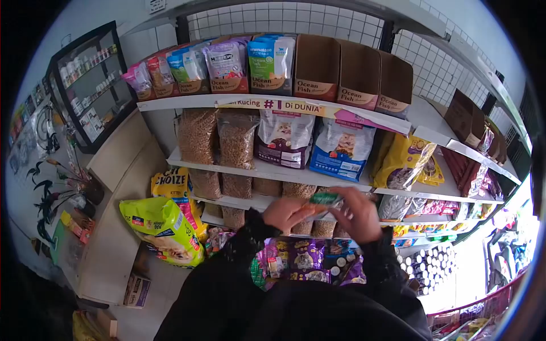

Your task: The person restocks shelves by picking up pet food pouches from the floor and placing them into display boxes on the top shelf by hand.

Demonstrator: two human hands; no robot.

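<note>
My left hand (286, 213) and my right hand (359, 215) are raised together in front of a pet-food shelf. Between them they hold a small green packet (325, 198), gripped at both ends. Both arms wear dark sleeves. Behind the hands are clear bags of brown kibble (236, 137) and printed cat-food bags (284, 138) on a white shelf (267, 170). Below my hands lies a pile of purple pouches (307, 258).
The top shelf carries display boxes marked Ocean Fish (317, 68) and small pouches. A yellow-green bag (162, 230) leans at the lower left beside a yellow bag. Rows of cans (429, 267) stand at the lower right. A glass cabinet (91, 79) hangs at the left wall.
</note>
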